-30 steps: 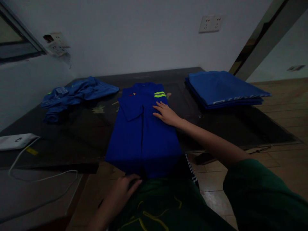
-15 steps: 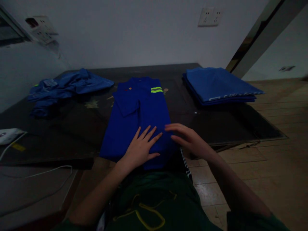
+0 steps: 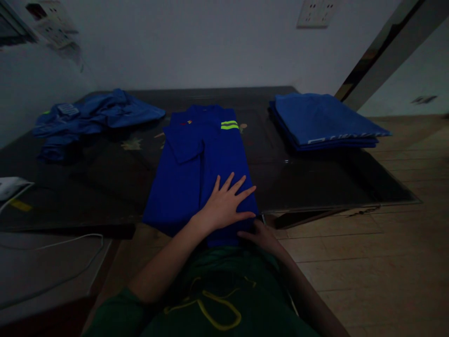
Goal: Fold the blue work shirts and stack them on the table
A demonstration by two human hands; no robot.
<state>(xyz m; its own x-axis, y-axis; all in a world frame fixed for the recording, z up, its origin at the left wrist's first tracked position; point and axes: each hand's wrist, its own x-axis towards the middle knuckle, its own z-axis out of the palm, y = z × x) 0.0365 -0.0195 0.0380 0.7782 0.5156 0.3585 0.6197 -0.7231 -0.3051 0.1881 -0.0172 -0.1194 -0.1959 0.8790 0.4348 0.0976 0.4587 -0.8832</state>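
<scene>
A dark blue garment (image 3: 182, 178) with a yellow-green striped band lies partly folded on the dark table, its lower end hanging over the front edge toward my body. My left hand (image 3: 228, 203) rests flat on its lower right part with the fingers spread. Low at the garment's right edge is my right hand (image 3: 257, 235), thumb and fingers apart around the hanging cloth; some of its fingertips are hidden.
A crumpled blue garment (image 3: 101, 114) lies at the table's back left, and a folded blue stack (image 3: 322, 119) on the right. A white object with a cable (image 3: 12, 187) is at the left edge. Sockets (image 3: 317, 13) are on the wall.
My left hand has slid to the right over the garment. My right hand has moved down and toward my body, from above the garment's right edge to its hanging end.
</scene>
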